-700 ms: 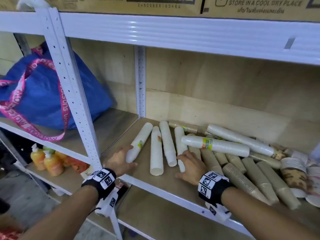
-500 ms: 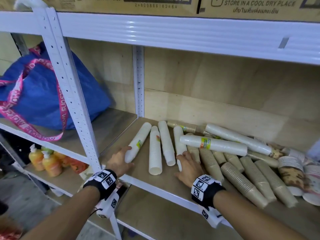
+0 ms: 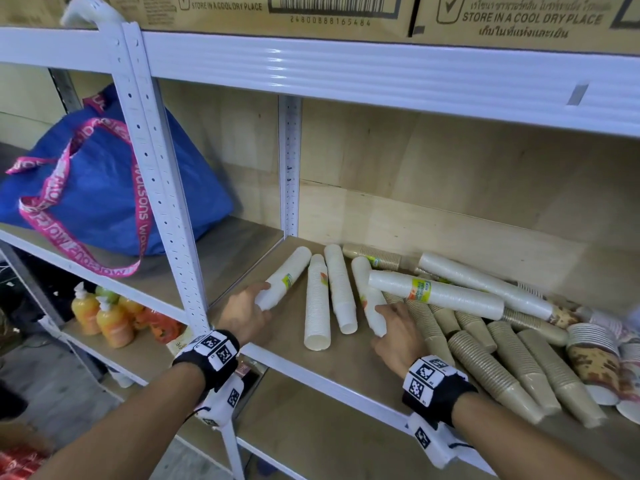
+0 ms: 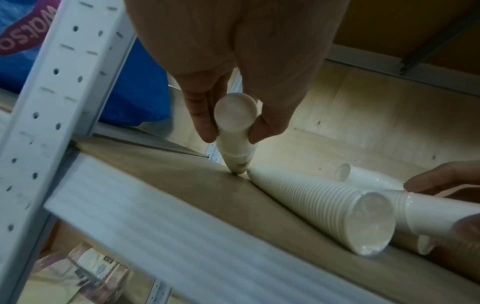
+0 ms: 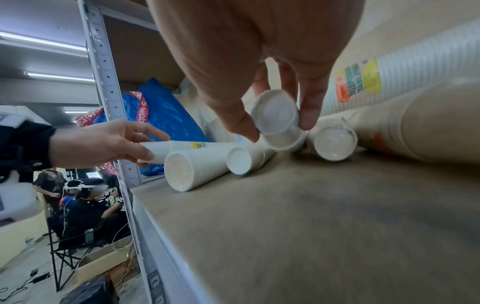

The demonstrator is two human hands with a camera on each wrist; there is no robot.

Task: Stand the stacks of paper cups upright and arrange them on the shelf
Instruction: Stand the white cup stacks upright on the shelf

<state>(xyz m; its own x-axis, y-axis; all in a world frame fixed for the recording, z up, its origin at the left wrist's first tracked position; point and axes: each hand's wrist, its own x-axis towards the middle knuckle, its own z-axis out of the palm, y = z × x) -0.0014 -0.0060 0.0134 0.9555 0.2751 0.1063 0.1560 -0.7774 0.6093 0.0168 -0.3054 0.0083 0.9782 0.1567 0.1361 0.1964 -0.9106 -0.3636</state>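
Four slim white stacks of paper cups lie on their sides near the left end of a wooden shelf (image 3: pixel 346 362). The left hand (image 3: pixel 246 315) grasps the near end of the leftmost white stack (image 3: pixel 285 280), fingers and thumb curled round it. The right hand (image 3: pixel 398 336) pinches the near end of the rightmost of the four, a white stack (image 3: pixel 369 296). Two white stacks (image 3: pixel 317 306) lie untouched between them. To the right, long white sleeved stacks (image 3: pixel 436 295) rest across a heap of tan cup stacks (image 3: pixel 498 368), all lying down.

The shelf has white metal uprights (image 3: pixel 156 174) and plywood backing. A blue bag with pink straps (image 3: pixel 104 188) sits in the bay to the left. Cardboard boxes (image 3: pixel 311 12) rest on the shelf above. Orange bottles (image 3: pixel 104 317) stand on a lower shelf.
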